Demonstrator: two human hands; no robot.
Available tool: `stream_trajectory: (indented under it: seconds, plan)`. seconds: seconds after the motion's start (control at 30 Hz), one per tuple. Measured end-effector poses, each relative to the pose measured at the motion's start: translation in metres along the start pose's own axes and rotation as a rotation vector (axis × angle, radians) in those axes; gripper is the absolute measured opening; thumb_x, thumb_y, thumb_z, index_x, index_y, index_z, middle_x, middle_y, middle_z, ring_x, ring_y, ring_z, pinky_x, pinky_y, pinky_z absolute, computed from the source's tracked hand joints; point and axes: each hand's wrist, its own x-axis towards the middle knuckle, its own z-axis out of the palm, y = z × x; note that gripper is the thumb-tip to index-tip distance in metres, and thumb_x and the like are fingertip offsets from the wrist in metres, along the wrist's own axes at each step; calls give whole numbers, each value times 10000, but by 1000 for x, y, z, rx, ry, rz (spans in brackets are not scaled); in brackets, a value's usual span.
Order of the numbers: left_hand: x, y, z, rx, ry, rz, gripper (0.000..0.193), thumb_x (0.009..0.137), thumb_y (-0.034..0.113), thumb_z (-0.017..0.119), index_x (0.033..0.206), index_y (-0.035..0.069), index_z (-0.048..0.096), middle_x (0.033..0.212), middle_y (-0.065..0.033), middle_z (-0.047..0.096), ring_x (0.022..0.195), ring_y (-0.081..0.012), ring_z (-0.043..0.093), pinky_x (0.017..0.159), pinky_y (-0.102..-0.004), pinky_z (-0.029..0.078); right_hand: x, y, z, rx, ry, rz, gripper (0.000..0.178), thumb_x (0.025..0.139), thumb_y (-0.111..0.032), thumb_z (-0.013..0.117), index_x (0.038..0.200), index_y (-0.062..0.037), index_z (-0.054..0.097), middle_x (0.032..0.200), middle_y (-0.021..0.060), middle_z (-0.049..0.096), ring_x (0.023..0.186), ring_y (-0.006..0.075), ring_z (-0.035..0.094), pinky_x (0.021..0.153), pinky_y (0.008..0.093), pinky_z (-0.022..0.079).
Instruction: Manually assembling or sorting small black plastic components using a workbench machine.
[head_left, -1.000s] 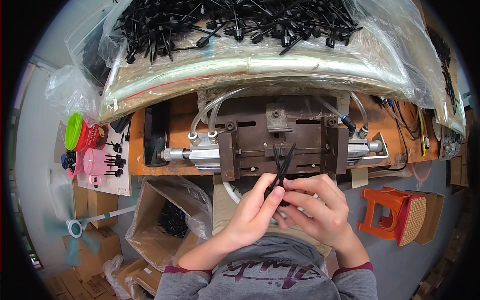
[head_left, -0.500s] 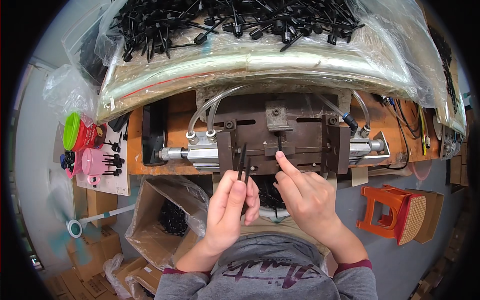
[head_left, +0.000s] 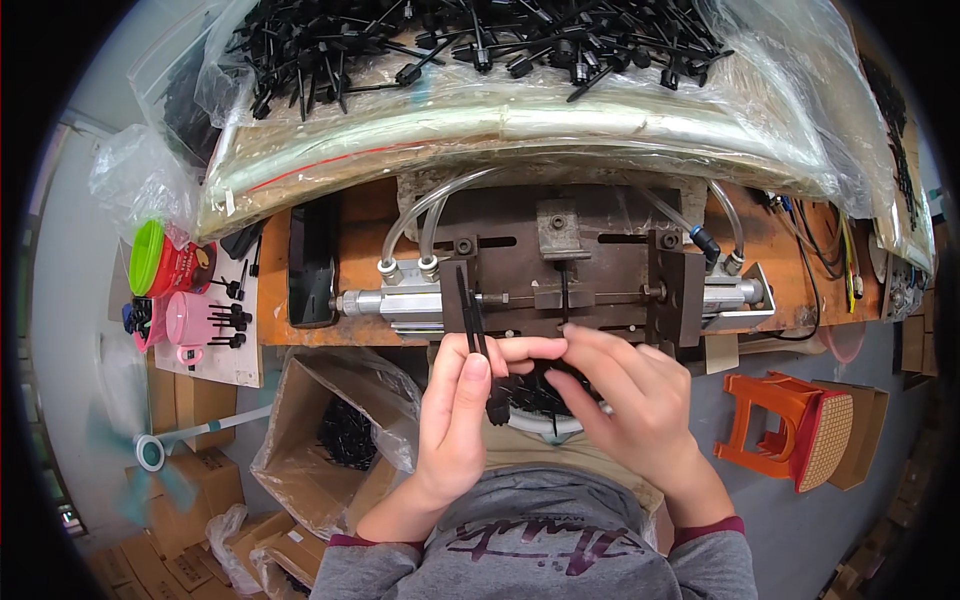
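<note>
My left hand is closed around several black plastic rods with thicker ends, held upright in front of the clamp's left block. Its index finger reaches right, close to my right fingertips. My right hand has its thumb and index finger apart, with slight blur at the fingertips. The index tip is at the near end of a black rod lying in the middle of the dark metal clamping fixture; whether it touches the rod is unclear. Silver air cylinders flank the fixture.
A plastic-lined tray heaped with black rod parts spans the back. At left are a pink cup and a red tub. An open carton sits below, and an orange stool stands right. Clear air hoses curve behind the fixture.
My left index finger has stretched out to the right toward the fixture's middle. My right fingertip has drawn back slightly toward me along the rod, and the left-hand rods have shifted a little left.
</note>
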Motion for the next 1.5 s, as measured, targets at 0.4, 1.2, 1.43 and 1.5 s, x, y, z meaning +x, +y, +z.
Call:
stream_trajectory:
  seconds: [0.4, 1.2, 1.43, 1.5]
  plan:
    - [-8, -9, 5, 217, -35, 47, 254, 1043, 105, 343, 1226, -34, 452, 1067, -146, 649, 808, -105, 515, 873, -289, 466, -11, -11, -4, 246, 61, -24, 289, 664, 16, 749, 938, 48, 662, 1054, 159, 647, 786, 258, 665, 683, 329, 566]
    - [-4, 18, -9, -9, -66, -7, 526, 862, -117, 571, 1369, -105, 433, 1279, -271, 551, 1127, -347, 619, 957, -386, 530, -5, -2, 17, -347, -129, -67, 125, 706, -28, 616, 817, 28, 627, 1163, 263, 644, 465, 82, 499, 489, 233, 413]
    - [-8, 17, -12, 123, -81, 113, 441, 672, -168, 747, 1095, -101, 641, 1068, -216, 637, 947, -279, 688, 807, -345, 610, 2, -7, 7, -360, -205, -57, 173, 708, -72, 669, 858, 3, 630, 1138, 230, 658, 506, 111, 530, 496, 255, 427]
    - [-8, 17, -9, 163, -27, 121, 352, 710, -66, 795, 1046, -45, 696, 1080, -161, 657, 896, -190, 678, 770, -281, 595, 12, -3, -6, -228, -196, -43, 224, 714, -119, 717, 895, -21, 627, 1086, 176, 675, 534, 151, 554, 505, 282, 443]
